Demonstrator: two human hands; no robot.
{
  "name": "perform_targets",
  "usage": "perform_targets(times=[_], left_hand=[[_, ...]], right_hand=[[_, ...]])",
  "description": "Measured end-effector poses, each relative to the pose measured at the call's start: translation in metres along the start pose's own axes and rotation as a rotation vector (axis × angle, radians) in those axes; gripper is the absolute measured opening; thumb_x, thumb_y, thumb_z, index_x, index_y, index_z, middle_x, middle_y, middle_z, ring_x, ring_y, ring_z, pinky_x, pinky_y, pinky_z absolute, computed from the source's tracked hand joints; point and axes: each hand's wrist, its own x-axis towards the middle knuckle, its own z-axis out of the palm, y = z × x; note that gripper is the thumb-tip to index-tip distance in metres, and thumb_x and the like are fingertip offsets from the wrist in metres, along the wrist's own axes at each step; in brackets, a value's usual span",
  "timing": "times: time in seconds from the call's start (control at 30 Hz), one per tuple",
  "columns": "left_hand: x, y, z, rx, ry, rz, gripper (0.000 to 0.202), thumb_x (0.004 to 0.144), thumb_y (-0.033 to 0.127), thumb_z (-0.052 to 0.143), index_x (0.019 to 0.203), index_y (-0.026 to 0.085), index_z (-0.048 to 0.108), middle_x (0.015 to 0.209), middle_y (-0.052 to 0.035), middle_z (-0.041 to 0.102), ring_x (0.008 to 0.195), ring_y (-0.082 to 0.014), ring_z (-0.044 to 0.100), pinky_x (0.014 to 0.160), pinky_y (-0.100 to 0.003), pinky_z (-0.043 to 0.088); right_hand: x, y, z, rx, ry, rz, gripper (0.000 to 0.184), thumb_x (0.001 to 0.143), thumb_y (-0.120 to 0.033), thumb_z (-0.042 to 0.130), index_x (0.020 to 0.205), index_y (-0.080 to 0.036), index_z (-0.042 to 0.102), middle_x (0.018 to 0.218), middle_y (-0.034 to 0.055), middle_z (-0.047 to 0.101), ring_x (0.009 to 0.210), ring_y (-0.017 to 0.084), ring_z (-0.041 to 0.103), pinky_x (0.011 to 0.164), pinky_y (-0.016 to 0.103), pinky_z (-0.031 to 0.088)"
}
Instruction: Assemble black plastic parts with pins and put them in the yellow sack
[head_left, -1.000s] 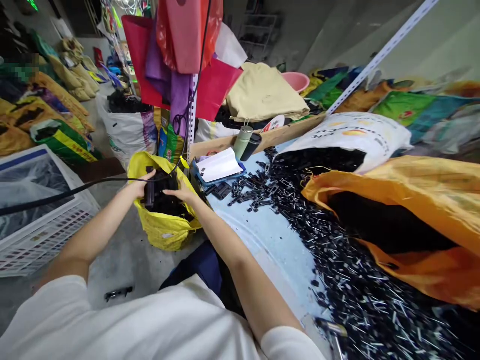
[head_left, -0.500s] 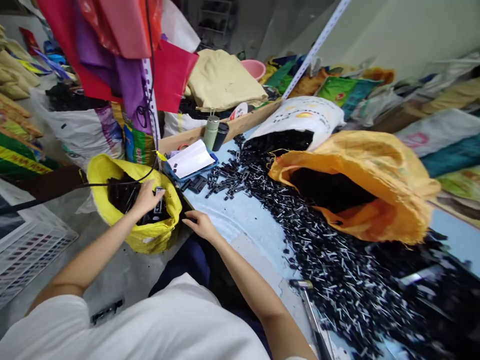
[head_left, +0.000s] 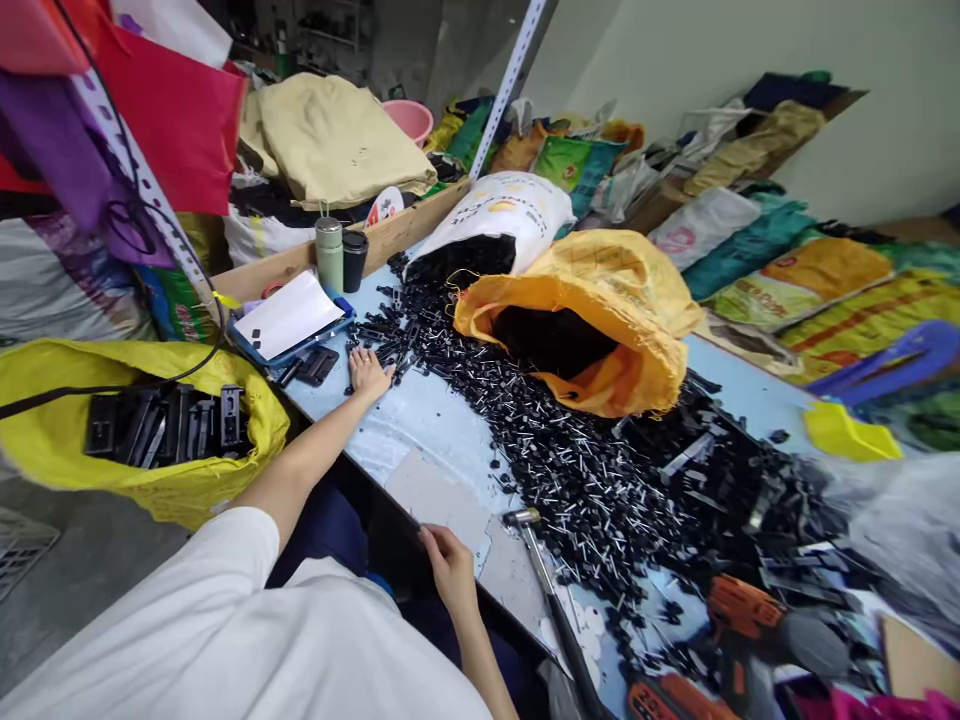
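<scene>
My left hand [head_left: 368,372] lies flat on the light blue table [head_left: 442,425] with its fingers spread, holding nothing. Its fingertips touch the near edge of a big heap of small black plastic parts [head_left: 570,470]. My right hand [head_left: 451,566] sits at the table's near edge beside a cardboard patch [head_left: 439,495], fingers curled over the edge. A hammer [head_left: 551,600] lies just right of that hand. On the floor to the left, a yellow bag [head_left: 187,480] holds stacked black pieces [head_left: 161,425].
An orange sack [head_left: 600,330] and a white sack [head_left: 502,215] lie open on the table, spilling black parts. A clipboard with paper [head_left: 289,318] and two flasks [head_left: 339,258] stand at the far left. An orange drill [head_left: 757,625] lies at the right. A black cable [head_left: 112,388] crosses the yellow bag.
The view has swung right. My left hand came out of the yellow bag and reached onto the table by the black parts. My right hand pulled back to the near edge.
</scene>
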Motion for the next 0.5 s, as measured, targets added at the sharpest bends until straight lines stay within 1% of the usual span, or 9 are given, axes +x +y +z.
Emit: perform_targets(times=[0.07, 0.13, 0.2, 0.27, 0.33, 0.4, 0.43, 0.47, 0.5], left_hand=[[-0.008, 0.016, 0.009, 0.008, 0.015, 0.105, 0.067, 0.088, 0.051, 0.036, 0.138, 0.006, 0.035, 0.149, -0.0216, 0.02, 0.14, -0.0344, 0.008, 0.11, -0.057, 0.003], [-0.013, 0.035, 0.011, 0.018, 0.011, 0.241, 0.056, 0.088, 0.046, 0.038, 0.131, 0.012, 0.046, 0.151, -0.016, 0.02, 0.141, -0.0322, 0.003, 0.109, -0.057, 0.0], [-0.014, 0.053, 0.01, 0.035, -0.027, 0.317, 0.046, 0.085, 0.037, 0.045, 0.12, 0.01, 0.056, 0.148, -0.0174, 0.025, 0.14, -0.0328, 0.003, 0.11, -0.056, 0.0], [-0.013, 0.065, 0.004, 0.051, -0.075, 0.301, 0.039, 0.082, 0.026, 0.047, 0.11, 0.004, 0.061, 0.141, -0.0229, 0.035, 0.138, -0.0352, 0.008, 0.109, -0.057, 0.004], [-0.018, 0.07, -0.005, 0.066, -0.077, 0.285, 0.033, 0.082, 0.018, 0.044, 0.104, 0.003, 0.064, 0.135, -0.0242, 0.042, 0.136, -0.0353, 0.015, 0.107, -0.057, 0.008], [-0.033, 0.071, -0.014, 0.06, -0.019, 0.325, 0.031, 0.084, 0.015, 0.04, 0.102, 0.007, 0.064, 0.132, -0.0209, 0.047, 0.135, -0.033, 0.02, 0.107, -0.056, 0.013], [-0.044, 0.071, -0.018, 0.03, 0.013, 0.367, 0.03, 0.085, 0.018, 0.041, 0.102, 0.009, 0.064, 0.131, -0.0188, 0.048, 0.134, -0.0323, 0.023, 0.107, -0.055, 0.016], [-0.058, 0.071, -0.021, -0.017, 0.027, 0.425, 0.029, 0.086, 0.021, 0.042, 0.104, 0.011, 0.062, 0.129, -0.0173, 0.051, 0.132, -0.0318, 0.027, 0.106, -0.053, 0.021], [-0.074, 0.072, -0.024, -0.076, 0.005, 0.506, 0.028, 0.086, 0.024, 0.044, 0.104, 0.012, 0.061, 0.122, -0.0164, 0.055, 0.126, -0.0308, 0.036, 0.103, -0.049, 0.028]], right_hand=[[-0.007, 0.007, -0.009, 0.019, 0.084, 0.03, 0.036, 0.083, -0.049, 0.052, 0.088, -0.017, 0.068, 0.082, 0.0081, 0.07, 0.078, 0.021, 0.067, 0.075, 0.033, 0.054], [-0.007, 0.007, -0.01, 0.022, 0.116, 0.024, 0.034, 0.083, -0.048, 0.053, 0.088, -0.018, 0.068, 0.079, 0.0075, 0.07, 0.075, 0.021, 0.067, 0.074, 0.033, 0.054], [-0.003, 0.001, -0.009, 0.004, 0.109, -0.012, 0.03, 0.083, -0.047, 0.054, 0.086, -0.02, 0.068, 0.079, 0.0066, 0.07, 0.074, 0.022, 0.067, 0.074, 0.036, 0.055], [0.003, -0.007, -0.008, -0.02, 0.118, -0.06, 0.026, 0.083, -0.045, 0.054, 0.084, -0.023, 0.068, 0.079, 0.0055, 0.07, 0.074, 0.023, 0.066, 0.074, 0.038, 0.055], [0.01, -0.013, -0.01, -0.036, 0.161, -0.102, 0.024, 0.084, -0.043, 0.054, 0.085, -0.025, 0.068, 0.08, 0.0051, 0.069, 0.075, 0.023, 0.066, 0.075, 0.039, 0.054], [0.016, -0.018, -0.017, -0.037, 0.22, -0.123, 0.022, 0.084, -0.042, 0.054, 0.086, -0.025, 0.068, 0.081, 0.0053, 0.069, 0.076, 0.023, 0.066, 0.077, 0.039, 0.054], [0.019, -0.021, -0.022, -0.023, 0.26, -0.124, 0.023, 0.084, -0.042, 0.054, 0.089, -0.024, 0.068, 0.083, 0.0056, 0.069, 0.077, 0.022, 0.066, 0.078, 0.038, 0.054], [0.021, -0.023, -0.028, 0.003, 0.306, -0.12, 0.025, 0.084, -0.042, 0.054, 0.095, -0.024, 0.067, 0.087, 0.0061, 0.069, 0.078, 0.021, 0.065, 0.078, 0.037, 0.054], [0.024, -0.026, -0.035, 0.037, 0.349, -0.112, 0.031, 0.083, -0.043, 0.055, 0.105, -0.024, 0.064, 0.096, 0.0071, 0.067, 0.081, 0.02, 0.065, 0.077, 0.036, 0.054]])
